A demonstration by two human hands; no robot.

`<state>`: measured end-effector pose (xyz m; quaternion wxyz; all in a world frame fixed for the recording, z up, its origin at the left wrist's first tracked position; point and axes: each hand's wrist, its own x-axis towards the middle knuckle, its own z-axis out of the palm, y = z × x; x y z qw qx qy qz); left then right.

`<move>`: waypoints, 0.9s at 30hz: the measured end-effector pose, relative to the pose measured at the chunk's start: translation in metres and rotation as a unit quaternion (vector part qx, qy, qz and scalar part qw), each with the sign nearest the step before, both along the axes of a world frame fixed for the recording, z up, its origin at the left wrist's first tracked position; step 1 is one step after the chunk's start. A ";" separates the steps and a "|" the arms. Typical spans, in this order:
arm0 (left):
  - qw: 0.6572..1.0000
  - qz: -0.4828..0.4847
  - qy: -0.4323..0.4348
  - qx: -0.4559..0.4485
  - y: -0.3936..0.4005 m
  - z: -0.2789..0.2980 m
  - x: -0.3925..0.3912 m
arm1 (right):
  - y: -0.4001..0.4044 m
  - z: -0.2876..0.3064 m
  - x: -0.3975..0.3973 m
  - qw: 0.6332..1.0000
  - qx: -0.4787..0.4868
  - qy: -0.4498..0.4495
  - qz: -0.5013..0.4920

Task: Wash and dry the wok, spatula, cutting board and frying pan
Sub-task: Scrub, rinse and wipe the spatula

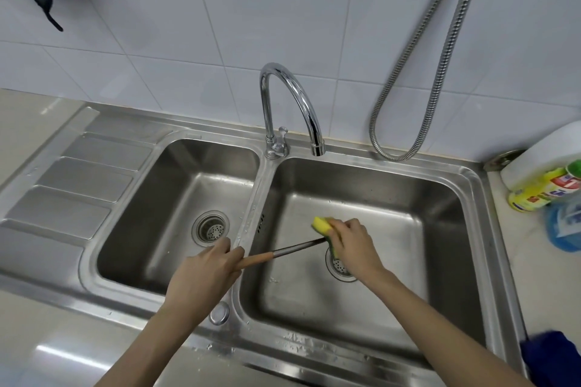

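Steel-shafted spatula with wooden handle [283, 253] held over right basin of stainless double sink [371, 163], sponge on it.
Left hand [204, 273] fingers curled round the wooden handle end; right hand [353, 245] fingers grip yellow-green sponge [323, 226] wrapped on the shaft's far end, blade hidden. Chrome gooseneck tap [292, 100] behind; yellow detergent bottle [537, 193] on tabletop at right.

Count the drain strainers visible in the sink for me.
2. One drain strainer sits in the left basin floor; the other is in the right basin, partly hidden under the right hand. None elsewhere visible.
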<state>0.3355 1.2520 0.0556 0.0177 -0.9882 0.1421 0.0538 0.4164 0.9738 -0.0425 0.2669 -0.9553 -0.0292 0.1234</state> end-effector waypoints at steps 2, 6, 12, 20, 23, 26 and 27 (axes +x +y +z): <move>1.000 -0.010 0.019 0.019 0.001 -0.004 -0.001 | 0.000 -0.005 0.009 0.999 -0.029 0.038 -0.009; 0.998 -0.035 0.046 0.033 -0.006 -0.002 -0.002 | -0.016 -0.005 0.037 0.985 -0.040 0.105 -0.133; 0.973 0.031 0.184 -0.137 -0.014 -0.010 0.000 | -0.013 0.020 0.025 0.981 0.007 -0.161 -0.104; 0.931 0.106 0.199 -0.288 -0.037 -0.009 0.024 | 0.058 0.023 -0.025 0.948 -0.042 -0.283 0.142; 0.921 0.124 0.192 -0.314 -0.040 -0.003 0.023 | 0.052 0.021 -0.004 0.946 -0.094 -0.281 0.131; 0.908 0.156 0.199 -0.334 -0.039 0.006 0.021 | 0.024 0.016 0.026 0.973 -0.122 -0.197 0.019; 0.908 0.157 0.201 -0.333 -0.038 0.008 0.022 | 0.021 0.015 0.028 0.974 -0.119 -0.191 0.016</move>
